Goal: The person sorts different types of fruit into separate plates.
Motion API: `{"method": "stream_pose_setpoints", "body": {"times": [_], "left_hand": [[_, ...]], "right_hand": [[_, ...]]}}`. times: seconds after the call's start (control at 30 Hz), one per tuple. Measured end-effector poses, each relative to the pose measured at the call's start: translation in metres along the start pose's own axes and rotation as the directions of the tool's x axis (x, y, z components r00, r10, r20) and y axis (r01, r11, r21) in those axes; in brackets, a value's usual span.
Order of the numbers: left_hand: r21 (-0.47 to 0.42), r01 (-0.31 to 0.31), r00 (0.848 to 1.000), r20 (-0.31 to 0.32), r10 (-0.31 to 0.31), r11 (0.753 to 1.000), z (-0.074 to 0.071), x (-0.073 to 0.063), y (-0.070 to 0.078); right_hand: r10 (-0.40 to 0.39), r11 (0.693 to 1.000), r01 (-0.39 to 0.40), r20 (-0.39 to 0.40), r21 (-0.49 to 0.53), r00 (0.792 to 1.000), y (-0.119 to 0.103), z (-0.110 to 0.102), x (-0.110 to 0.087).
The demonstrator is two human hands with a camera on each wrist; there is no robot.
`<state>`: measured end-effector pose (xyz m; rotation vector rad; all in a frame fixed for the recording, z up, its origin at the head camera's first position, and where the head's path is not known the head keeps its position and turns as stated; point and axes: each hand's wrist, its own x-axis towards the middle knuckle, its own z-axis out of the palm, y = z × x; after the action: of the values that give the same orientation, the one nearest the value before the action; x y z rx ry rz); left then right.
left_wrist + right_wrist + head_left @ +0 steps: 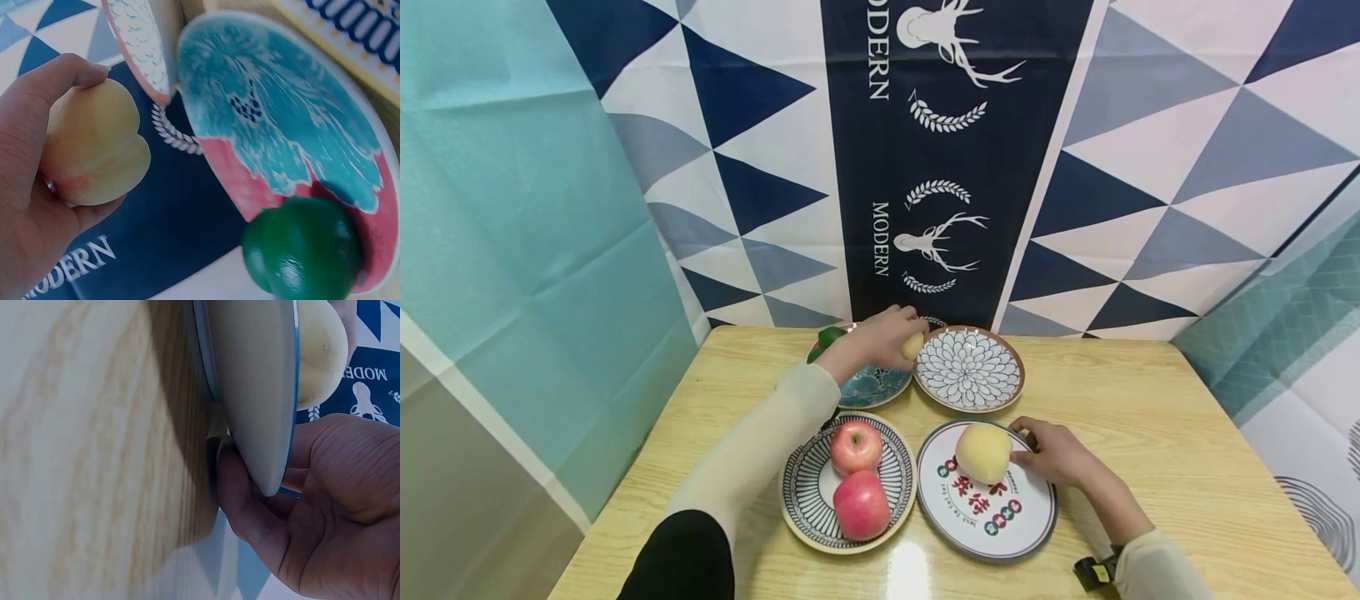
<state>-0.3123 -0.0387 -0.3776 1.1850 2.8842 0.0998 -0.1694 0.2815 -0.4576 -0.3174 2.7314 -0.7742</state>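
My left hand point(886, 335) grips a pale yellow peach point(94, 144) with a reddish blush, its thumb and fingers around the sides. It is raised over the teal and pink plate point(262, 106), where a shiny green lobed piece of produce point(312, 250) lies. At the front right, my right hand point(1060, 454) pinches the rim of a white plate point(955, 533) printed with red characters. In the right wrist view, one fingertip is under the edge of that plate. Another yellow peach point(983, 453) sits on it, close to the right hand's fingers.
A striped plate point(805, 508) with two red apples point(859, 492) stands at the front left. Behind the white plate is a brown-rimmed plate with a petal pattern point(970, 369). Patterned cloth point(917, 167) hangs behind the wooden table point(1150, 417).
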Motion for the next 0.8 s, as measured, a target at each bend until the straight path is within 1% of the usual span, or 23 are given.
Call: {"method": "stream_pose_setpoints", "body": {"times": [0.13, 0.27, 0.47, 0.63, 0.8], "left_hand": [[-0.009, -0.023, 1.0, 0.009, 0.023, 1.0, -0.001, -0.003, 0.012], [0.014, -0.072, 0.997, 0.01, 0.072, 0.997, -0.001, -0.006, 0.023], [0.026, -0.158, 0.987, -0.002, 0.158, 0.987, -0.004, -0.014, 0.04], [0.025, -0.211, 0.977, -0.015, 0.212, 0.977, -0.008, -0.021, 0.057], [0.0, -0.233, 0.972, -0.009, 0.233, 0.973, -0.007, -0.029, 0.071]], "right_hand": [[0.005, 1.0, -0.005, 0.001, 0.003, 1.0, 0.0, 0.0, 0.0], [0.008, 1.0, -0.008, 0.001, 0.007, 1.0, -0.001, 0.0, 0.0], [0.012, 1.0, -0.012, 0.007, 0.019, 1.0, -0.001, 0.0, 0.0], [0.008, 1.0, -0.008, 0.002, 0.017, 1.0, 0.0, 0.0, 0.0], [0.002, 1.0, -0.002, 0.003, 0.02, 1.0, 0.0, 0.001, 0.0]]}}
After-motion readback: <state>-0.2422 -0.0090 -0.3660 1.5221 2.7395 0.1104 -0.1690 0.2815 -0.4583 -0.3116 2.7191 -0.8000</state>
